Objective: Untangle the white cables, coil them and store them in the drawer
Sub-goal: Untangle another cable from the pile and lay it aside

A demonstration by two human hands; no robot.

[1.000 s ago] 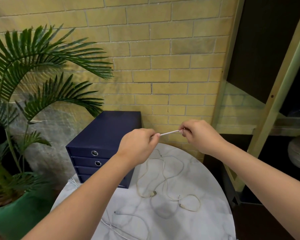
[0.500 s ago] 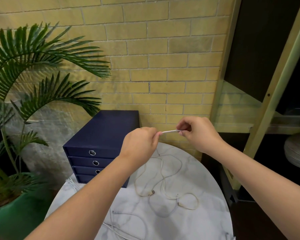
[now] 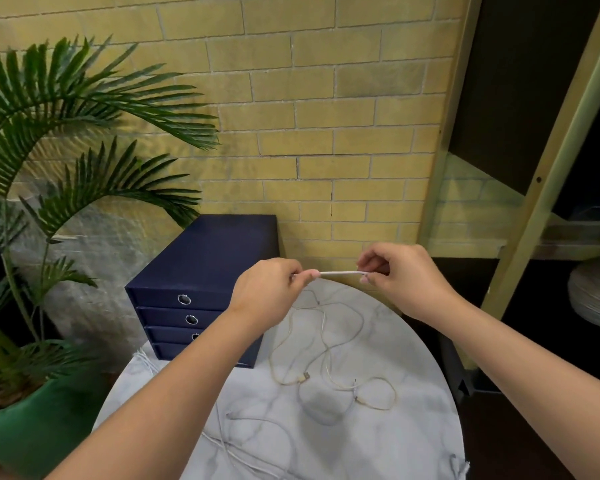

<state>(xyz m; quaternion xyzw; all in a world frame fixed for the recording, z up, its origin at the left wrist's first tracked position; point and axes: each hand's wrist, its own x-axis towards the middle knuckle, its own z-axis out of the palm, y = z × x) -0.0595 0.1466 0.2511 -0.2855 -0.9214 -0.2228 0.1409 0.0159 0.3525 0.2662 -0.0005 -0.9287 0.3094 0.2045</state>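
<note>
pinching a short run of white cable [image 3: 340,273] taut between both hands, the person stands over a round marble-pattern table [image 3: 413,445].

head view, the only one.
- left hand [image 3: 267,289]: fingers curled, thumb and forefinger nipped on one end of the taut run.
- right hand [image 3: 406,275]: curled the same way, pinching the other end.
- the hands are near each other, parted only by that straight stretch, and raised above the table's far edge.

step in hand, as i read it: drawing one cable free of the tangle before any coiling. to do it well:
- feed the cable through the fingers toward a free end rather than tug. a hard pull would likely tighten the crossings below.
- lift the run so the slack loops can drop away.
- find a plug and follow the line from there.

the cables:
- the loose white cables [image 3: 326,341] drop from below the hands and lie in overlapping loops on the table, just right of the drawer unit [image 3: 205,271].
- they are thin, limp and off-white. a usb plug [image 3: 305,376] lies among the loops.
- further strands [image 3: 229,445] trail toward the near left edge.
- how many cables there are, i cannot tell. the crossings look loose rather than knotted, though that is a guess.
- nothing is coiled.

the navy drawer unit sits at the table's far left by the brick wall [image 3: 326,133]. every drawer front that shows is closed, so storing is not yet begun.
</note>
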